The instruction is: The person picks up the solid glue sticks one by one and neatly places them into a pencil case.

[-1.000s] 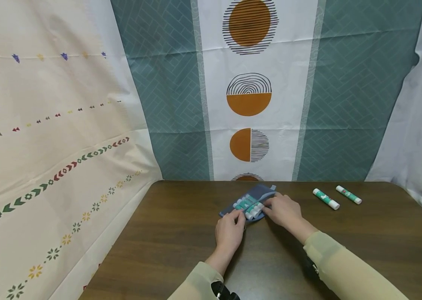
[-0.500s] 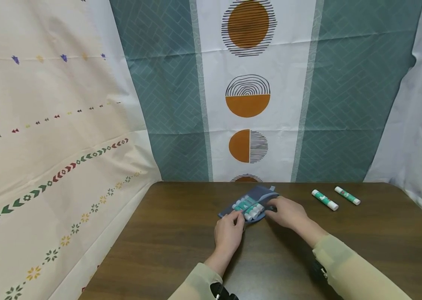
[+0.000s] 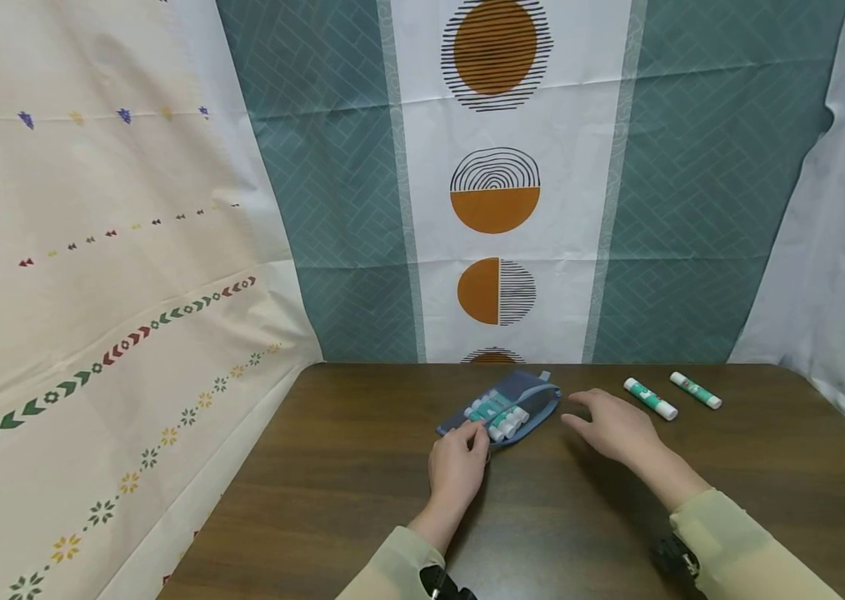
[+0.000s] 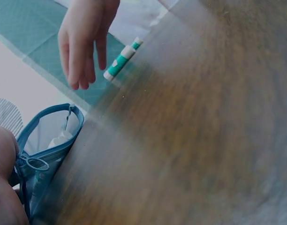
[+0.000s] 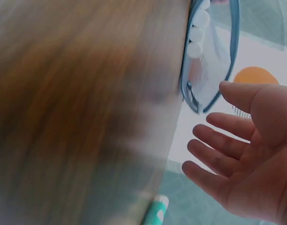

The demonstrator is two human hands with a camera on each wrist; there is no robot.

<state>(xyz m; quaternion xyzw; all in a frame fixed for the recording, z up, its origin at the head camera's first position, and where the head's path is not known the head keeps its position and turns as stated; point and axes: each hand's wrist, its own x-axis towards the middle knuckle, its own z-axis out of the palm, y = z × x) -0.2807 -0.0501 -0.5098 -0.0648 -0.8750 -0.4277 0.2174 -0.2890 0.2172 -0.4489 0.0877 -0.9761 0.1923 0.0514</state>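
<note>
A blue zip pouch (image 3: 516, 382) with a see-through front lies on the table, its mouth gaping toward the right. Several green-and-white glue sticks (image 3: 496, 413) sit side by side inside; their white ends (image 5: 198, 34) show in the right wrist view. My left hand (image 3: 457, 467) pinches the pouch's near edge, close to the zipper pull (image 4: 36, 163). My right hand (image 3: 617, 427) hovers right of the pouch, fingers spread and slightly bent, holding nothing. Beyond it, one loose glue stick (image 3: 651, 399) lies on the table, and another glue stick (image 3: 696, 390) lies farther right.
The brown wooden table (image 3: 362, 500) reaches back to a hanging green and white cloth (image 3: 351, 208) with orange circles. A cream patterned cloth (image 3: 92, 292) hangs along the left side, and a white cloth (image 3: 835, 275) along the right.
My right hand has let go of the pouch's mouth and moved right, toward the loose glue sticks, its fingers spreading. The pouch mouth now shows wider. My left hand has stayed in place.
</note>
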